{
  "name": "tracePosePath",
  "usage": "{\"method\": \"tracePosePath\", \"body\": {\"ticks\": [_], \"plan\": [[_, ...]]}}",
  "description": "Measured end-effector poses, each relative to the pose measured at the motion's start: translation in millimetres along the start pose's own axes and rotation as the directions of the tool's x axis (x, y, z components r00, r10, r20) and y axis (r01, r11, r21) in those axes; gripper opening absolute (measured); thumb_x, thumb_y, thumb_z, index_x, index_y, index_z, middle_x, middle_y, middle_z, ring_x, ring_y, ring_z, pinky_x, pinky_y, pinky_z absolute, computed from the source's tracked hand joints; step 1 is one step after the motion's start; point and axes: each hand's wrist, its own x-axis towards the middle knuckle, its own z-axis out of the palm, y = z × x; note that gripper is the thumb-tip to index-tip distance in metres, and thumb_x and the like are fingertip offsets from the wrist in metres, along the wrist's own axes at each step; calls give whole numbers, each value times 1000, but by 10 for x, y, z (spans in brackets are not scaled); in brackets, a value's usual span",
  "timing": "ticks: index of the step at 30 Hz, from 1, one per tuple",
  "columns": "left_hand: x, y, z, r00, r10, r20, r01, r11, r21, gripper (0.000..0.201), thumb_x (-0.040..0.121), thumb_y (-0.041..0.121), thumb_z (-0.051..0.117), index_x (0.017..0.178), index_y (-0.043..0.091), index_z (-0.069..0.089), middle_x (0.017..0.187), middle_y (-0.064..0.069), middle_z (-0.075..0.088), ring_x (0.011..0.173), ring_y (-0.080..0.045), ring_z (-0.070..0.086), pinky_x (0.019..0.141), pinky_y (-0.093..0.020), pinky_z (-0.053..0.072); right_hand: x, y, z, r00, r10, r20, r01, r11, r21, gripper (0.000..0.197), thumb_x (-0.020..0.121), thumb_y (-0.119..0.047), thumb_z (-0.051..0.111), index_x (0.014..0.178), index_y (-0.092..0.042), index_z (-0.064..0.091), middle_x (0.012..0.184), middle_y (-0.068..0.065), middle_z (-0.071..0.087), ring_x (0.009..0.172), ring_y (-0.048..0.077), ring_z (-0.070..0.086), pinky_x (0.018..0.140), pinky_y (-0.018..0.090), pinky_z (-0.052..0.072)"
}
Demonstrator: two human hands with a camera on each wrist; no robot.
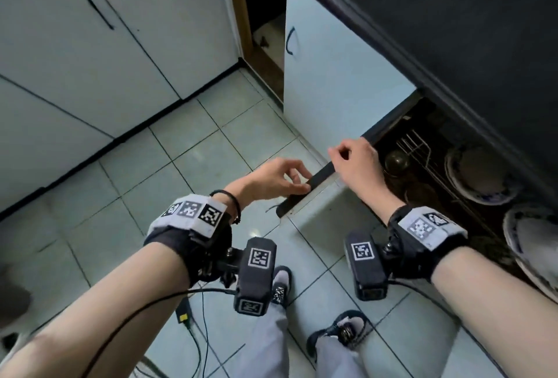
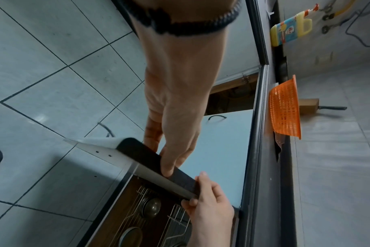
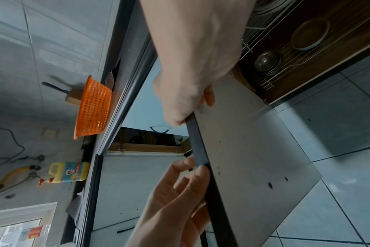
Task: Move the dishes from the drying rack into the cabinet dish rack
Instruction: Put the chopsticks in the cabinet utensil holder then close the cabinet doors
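The open cabinet door (image 1: 317, 214) stands out over the floor, its dark top edge (image 1: 305, 190) toward me. My left hand (image 1: 297, 181) pinches that edge near its outer end, fingertips (image 2: 167, 172) on the dark strip. My right hand (image 1: 338, 157) curls over the same edge nearer the cabinet, fingers (image 3: 180, 120) wrapped on it. Inside the cabinet a wire dish rack (image 1: 413, 148) holds a metal bowl (image 1: 397, 160) and blue-and-white plates (image 1: 480, 178). An orange plastic basket (image 2: 284, 110) sits on the dark counter above.
A second cabinet door (image 1: 332, 54) with a black handle is beside the open one, and a dark gap (image 1: 265, 15) lies beyond it. A yellow detergent bottle (image 2: 289, 31) and a knife block (image 2: 308, 106) stand on the counter. Tiled floor (image 1: 181, 151) and my feet (image 1: 280, 284) are below.
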Motion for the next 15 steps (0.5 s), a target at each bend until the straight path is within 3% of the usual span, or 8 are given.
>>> {"method": "tracePosePath", "body": {"ticks": [2,4,7,9,11,13,15], "plan": [[26,61,145,993,-40,112,45,998,-46,29,89,21,65,114,14,54,87,2,54,76,-17,57,77,-36,53,-127,75,-51,1000,9,0,-9,1000,19,15,86,-28,63,95,-17,61,99,4,49,91,23,53,84,30,43],[38,105,320,972,-47,228,75,991,-115,34,91,18,63,121,17,47,91,-3,51,80,-20,56,79,-37,55,-288,188,-134,998,41,-37,-38,995,88,51,80,-28,72,124,-17,48,113,5,42,96,20,50,85,26,40],[58,217,601,932,-51,360,81,994,-68,55,92,27,61,138,32,32,106,-5,50,94,-21,58,78,-29,54,-500,392,-326,979,202,-15,-195,960,199,85,76,-35,76,142,-18,26,128,7,32,109,18,43,89,25,36],[95,320,828,916,-78,393,76,997,20,72,92,34,60,148,39,15,135,-3,43,119,-22,54,89,-27,48,-660,574,-439,948,298,112,-317,916,247,77,84,-40,67,144,-16,26,138,9,32,121,21,41,93,28,34],[164,393,1071,903,-77,423,61,997,50,87,90,41,60,151,43,-2,158,2,21,141,-22,34,106,-31,35,-836,824,-536,921,321,222,-378,877,298,49,94,-39,52,136,-15,41,137,7,45,125,22,45,94,26,34],[263,436,1312,882,-59,467,48,998,36,97,84,52,62,147,50,-11,163,7,6,147,-23,22,118,-41,21,-1050,1076,-666,870,360,337,-472,807,355,43,98,-44,41,132,-18,50,133,-2,53,124,18,48,103,32,37],[339,509,1553,868,-47,495,54,999,1,104,77,59,64,143,54,-17,163,9,0,147,-21,23,119,-49,18,-1295,1275,-825,805,392,445,-572,711,409,46,100,-43,36,137,-17,47,126,-12,47,122,13,46,108,31,32]]}}
